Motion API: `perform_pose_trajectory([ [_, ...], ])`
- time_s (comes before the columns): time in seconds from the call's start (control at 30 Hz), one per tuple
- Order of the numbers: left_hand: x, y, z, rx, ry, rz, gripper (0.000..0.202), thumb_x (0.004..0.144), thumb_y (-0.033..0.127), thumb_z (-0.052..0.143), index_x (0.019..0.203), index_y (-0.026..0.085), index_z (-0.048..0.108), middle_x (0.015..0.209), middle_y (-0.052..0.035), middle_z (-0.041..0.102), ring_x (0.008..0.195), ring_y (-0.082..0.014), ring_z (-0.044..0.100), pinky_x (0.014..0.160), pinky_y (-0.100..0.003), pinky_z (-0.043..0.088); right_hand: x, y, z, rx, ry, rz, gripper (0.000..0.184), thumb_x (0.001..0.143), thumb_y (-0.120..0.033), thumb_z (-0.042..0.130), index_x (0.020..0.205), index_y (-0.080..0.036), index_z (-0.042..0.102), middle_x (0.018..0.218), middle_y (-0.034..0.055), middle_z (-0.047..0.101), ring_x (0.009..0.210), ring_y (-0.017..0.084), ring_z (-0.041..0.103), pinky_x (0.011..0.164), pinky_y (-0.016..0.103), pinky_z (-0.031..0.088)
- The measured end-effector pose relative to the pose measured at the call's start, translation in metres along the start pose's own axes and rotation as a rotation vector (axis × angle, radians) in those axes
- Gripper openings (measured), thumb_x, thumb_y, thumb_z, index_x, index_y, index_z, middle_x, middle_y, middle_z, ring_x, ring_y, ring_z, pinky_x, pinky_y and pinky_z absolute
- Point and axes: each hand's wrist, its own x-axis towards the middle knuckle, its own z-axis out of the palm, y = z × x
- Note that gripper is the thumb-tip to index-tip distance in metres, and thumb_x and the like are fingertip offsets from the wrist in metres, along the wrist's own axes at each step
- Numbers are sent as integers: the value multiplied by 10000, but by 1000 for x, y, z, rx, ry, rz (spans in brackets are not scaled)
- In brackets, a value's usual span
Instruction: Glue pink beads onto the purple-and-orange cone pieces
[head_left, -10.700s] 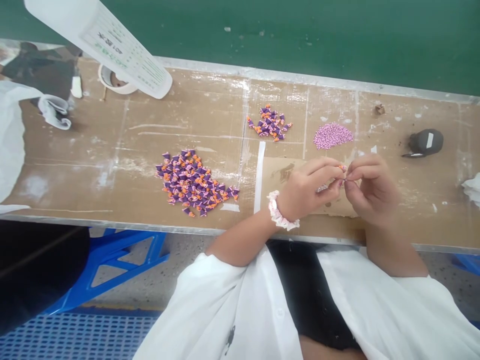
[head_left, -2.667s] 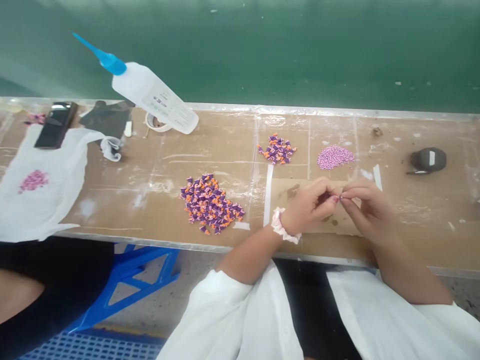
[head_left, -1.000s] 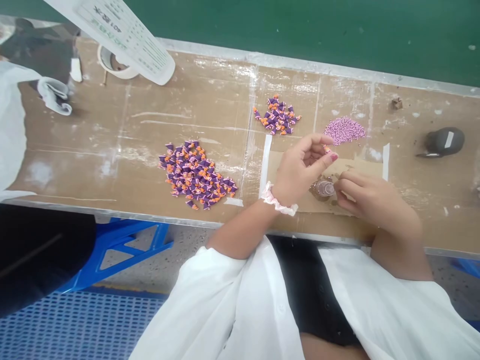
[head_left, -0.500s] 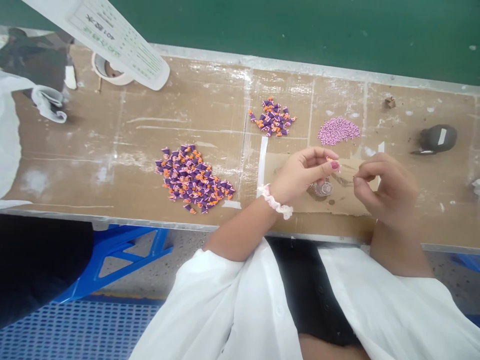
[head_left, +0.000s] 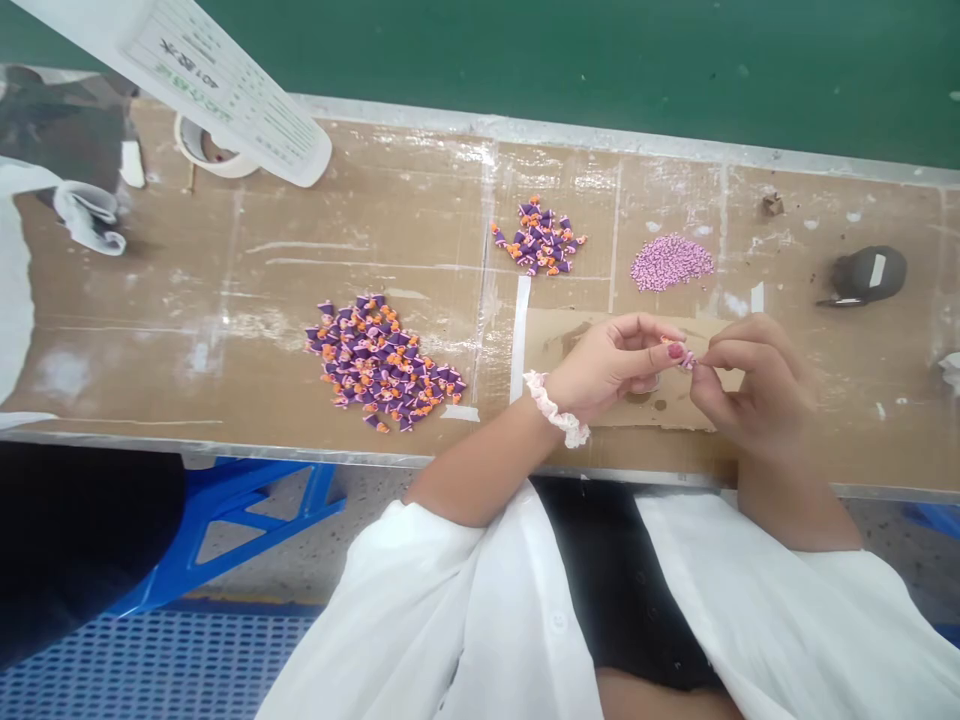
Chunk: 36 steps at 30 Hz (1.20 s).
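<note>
My left hand, a pink scrunchie on its wrist, pinches a tiny purple and orange piece at its fingertips. My right hand meets it from the right, thumb and forefinger closed in a pinch on something too small to make out. Both hands hover over a cardboard patch taped to the bench. A large heap of purple and orange pieces lies to the left, a smaller heap lies beyond my left hand, and a pile of small pink bits lies beyond my fingertips.
A white glue bottle leans in at top left above a tape roll. A dark grey object sits at the right. White cloth covers the left end. A blue stool stands below the bench edge.
My right hand rose from the small glue pot on the cardboard and came to my left fingertips. The two hands now meet in a pinch, and they hide the pot.
</note>
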Motion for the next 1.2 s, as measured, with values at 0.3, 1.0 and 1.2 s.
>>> perform_pose_trajectory([
  [0.3,-3,2,1,35,7,-10,400,595,351,907,793,132,637,659,35,631,499,2,426,460,-181,239,2,-3,-1,15,9,-20,275,756,-5,614,852,-239,505,705,-3,527,573,136,502,491,288,424],
  [1.0,-5,4,2,88,-10,-19,455,563,394,913,811,128,638,681,45,603,525,-2,430,490,-202,252,1,-9,1,101,33,56,222,779,-42,608,841,-247,549,694,-5,551,556,147,515,492,303,412],
  [1.2,-6,5,2,120,37,-27,482,555,444,906,796,123,639,662,40,586,529,-8,428,499,-212,249,2,-8,4,65,19,35,254,772,-22,603,856,-250,527,701,-6,544,567,147,528,506,301,440],
])
